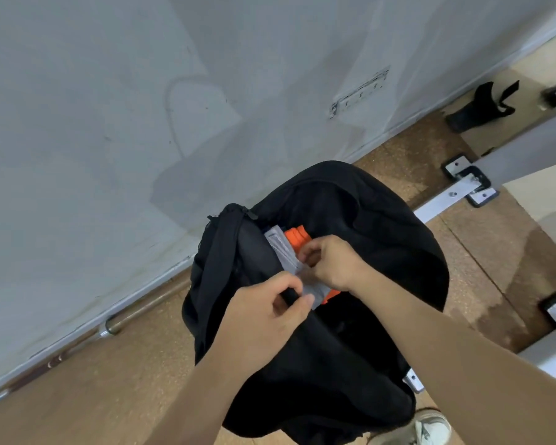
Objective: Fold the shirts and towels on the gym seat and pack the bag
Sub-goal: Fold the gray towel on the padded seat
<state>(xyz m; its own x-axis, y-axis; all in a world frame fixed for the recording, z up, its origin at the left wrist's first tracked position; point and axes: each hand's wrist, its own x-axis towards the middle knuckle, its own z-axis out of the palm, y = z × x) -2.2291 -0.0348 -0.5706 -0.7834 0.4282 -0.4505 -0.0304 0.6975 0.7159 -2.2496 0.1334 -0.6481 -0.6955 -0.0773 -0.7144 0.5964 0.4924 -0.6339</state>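
Between the two hands, a black backpack (373, 226) stands with its main compartment open, a folded grey cloth (281, 248) and a folded orange cloth (294, 238) side by side inside. The left hand (260, 313) curls round the near rim of the opening and grips it. Just beyond, the right hand (333, 263) pinches the grey cloth's upper edge with bent fingers. A pale sneaker (430, 425) shows below the right forearm.

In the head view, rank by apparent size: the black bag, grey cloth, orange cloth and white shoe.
1. black bag
2. grey cloth and white shoe: about alike, and the frame cuts off the shoe
3. orange cloth, mostly hidden in the bag
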